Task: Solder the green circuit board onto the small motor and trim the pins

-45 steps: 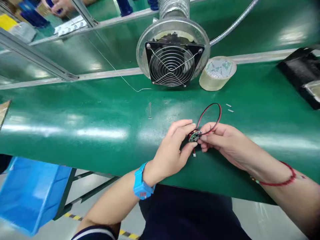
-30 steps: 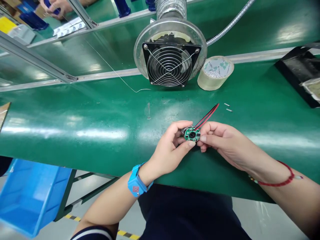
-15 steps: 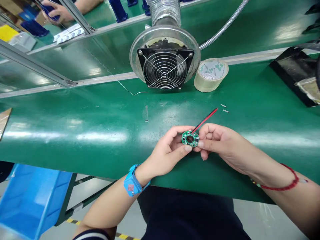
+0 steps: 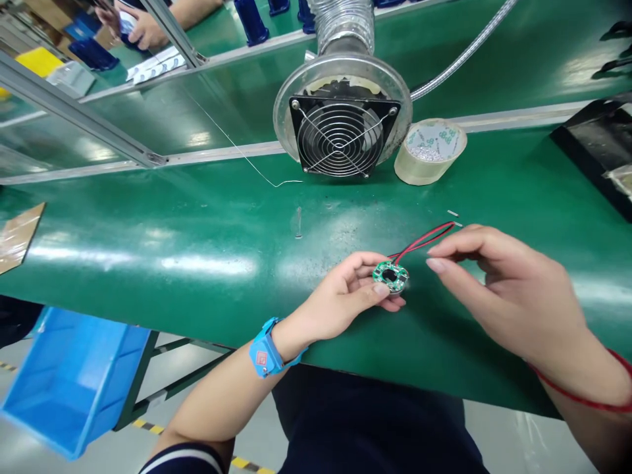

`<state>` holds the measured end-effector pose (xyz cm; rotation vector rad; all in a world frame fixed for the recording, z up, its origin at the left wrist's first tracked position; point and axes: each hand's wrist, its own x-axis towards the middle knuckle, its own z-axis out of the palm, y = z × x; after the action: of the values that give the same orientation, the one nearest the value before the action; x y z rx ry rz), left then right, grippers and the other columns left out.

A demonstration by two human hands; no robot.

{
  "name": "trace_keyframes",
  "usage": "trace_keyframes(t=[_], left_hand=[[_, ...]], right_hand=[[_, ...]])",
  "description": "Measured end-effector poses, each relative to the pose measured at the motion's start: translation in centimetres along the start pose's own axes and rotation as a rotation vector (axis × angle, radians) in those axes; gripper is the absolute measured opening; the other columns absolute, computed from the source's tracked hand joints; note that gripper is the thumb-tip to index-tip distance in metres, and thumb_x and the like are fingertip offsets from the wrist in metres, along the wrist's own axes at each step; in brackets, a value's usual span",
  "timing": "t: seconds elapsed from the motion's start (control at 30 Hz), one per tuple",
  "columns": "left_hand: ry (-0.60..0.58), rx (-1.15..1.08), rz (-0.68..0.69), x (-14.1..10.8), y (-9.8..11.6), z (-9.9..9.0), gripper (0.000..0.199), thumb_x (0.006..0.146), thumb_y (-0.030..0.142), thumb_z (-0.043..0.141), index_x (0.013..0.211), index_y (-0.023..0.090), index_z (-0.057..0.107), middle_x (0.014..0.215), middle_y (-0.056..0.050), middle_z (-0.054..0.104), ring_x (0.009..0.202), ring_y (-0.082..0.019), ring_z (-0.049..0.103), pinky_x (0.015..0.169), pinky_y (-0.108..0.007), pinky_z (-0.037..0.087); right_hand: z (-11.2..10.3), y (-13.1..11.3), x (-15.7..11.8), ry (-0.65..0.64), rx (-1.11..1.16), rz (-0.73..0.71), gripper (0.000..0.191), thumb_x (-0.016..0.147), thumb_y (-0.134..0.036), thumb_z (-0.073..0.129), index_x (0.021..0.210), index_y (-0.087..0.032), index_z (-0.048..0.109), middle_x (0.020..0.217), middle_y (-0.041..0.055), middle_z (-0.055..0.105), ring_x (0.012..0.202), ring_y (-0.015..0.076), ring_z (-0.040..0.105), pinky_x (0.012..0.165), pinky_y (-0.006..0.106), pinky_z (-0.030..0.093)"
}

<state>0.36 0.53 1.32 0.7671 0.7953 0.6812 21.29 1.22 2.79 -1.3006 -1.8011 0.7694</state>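
A round green circuit board [image 4: 397, 284] with a dark central hole is pinched at its lower left edge between the thumb and fingers of my left hand [image 4: 353, 289]. Red and black wires [image 4: 428, 234] run from the board's top edge up and to the right over the bench. My right hand [image 4: 508, 289] hovers to the right of the board, apart from it. Its thumb and index fingertips are slightly apart, with nothing visible between them. The index finger passes close to the wires' far ends. Two small metal strips [image 4: 453, 213] lie beside those ends.
A fume extractor fan [image 4: 338, 137] stands at the back, with a tape roll [image 4: 428, 153] holding small bits beside it. Thin wire [image 4: 247, 158] trails on the left. A black tray [image 4: 592, 158] is at right, a blue bin [image 4: 74, 388] below left. Another person's hands [image 4: 143, 29] work across the bench.
My right hand has let go of the board's right edge and moved right. The wires, bunched together before, now spread in a loop. My left hand keeps its hold; the view has shifted slightly.
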Motion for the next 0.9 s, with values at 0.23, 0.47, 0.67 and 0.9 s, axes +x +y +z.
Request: trace_keyframes(t=[0.23,0.47,0.67,0.9], left_hand=[[-0.039,0.085,-0.048,-0.1,0.1,-0.1,0.037,0.086,0.032,0.067,0.118,0.016,0.058,0.093,-0.006,0.066,0.080,-0.015,0.067,0.074,-0.029,0.054],[-0.052,0.231,-0.054,0.0,0.4,0.0,0.042,0.089,0.035,0.062,0.127,0.015,0.058,0.084,-0.004,0.065,0.071,-0.012,0.062,0.071,-0.028,0.052],[-0.030,0.292,-0.039,-0.1,0.3,0.1,0.043,0.090,0.033,0.062,0.128,0.015,0.056,0.083,-0.003,0.063,0.069,-0.011,0.060,0.067,-0.026,0.051],[-0.046,0.269,-0.029,-0.1,-0.2,0.1,0.043,0.088,0.032,0.064,0.128,0.017,0.055,0.084,-0.002,0.061,0.070,-0.010,0.060,0.066,-0.025,0.051]], right_hand=[[-0.1,-0.2,0.2,-0.041,-0.333,-0.353,0.017,0.085,-0.018,0.064,0.100,-0.025,0.063,0.114,0.0087,0.063,0.116,0.0286,0.057,0.095,0.049,0.045],[0.0,0.1,-0.1,-0.164,-0.341,-0.332,0.010,0.088,-0.021,0.060,0.098,-0.023,0.064,0.106,0.0048,0.069,0.109,0.0245,0.062,0.101,0.047,0.040],[0.6,0.7,-0.3,-0.220,-0.268,-0.157,0.010,0.092,-0.030,0.057,0.090,-0.023,0.063,0.090,0.0009,0.069,0.089,0.0173,0.063,0.090,0.038,0.042],[1.0,0.4,-0.2,-0.219,-0.201,-0.103,0.010,0.091,-0.029,0.058,0.087,-0.023,0.065,0.090,0.0013,0.066,0.088,0.0163,0.060,0.087,0.037,0.040]])
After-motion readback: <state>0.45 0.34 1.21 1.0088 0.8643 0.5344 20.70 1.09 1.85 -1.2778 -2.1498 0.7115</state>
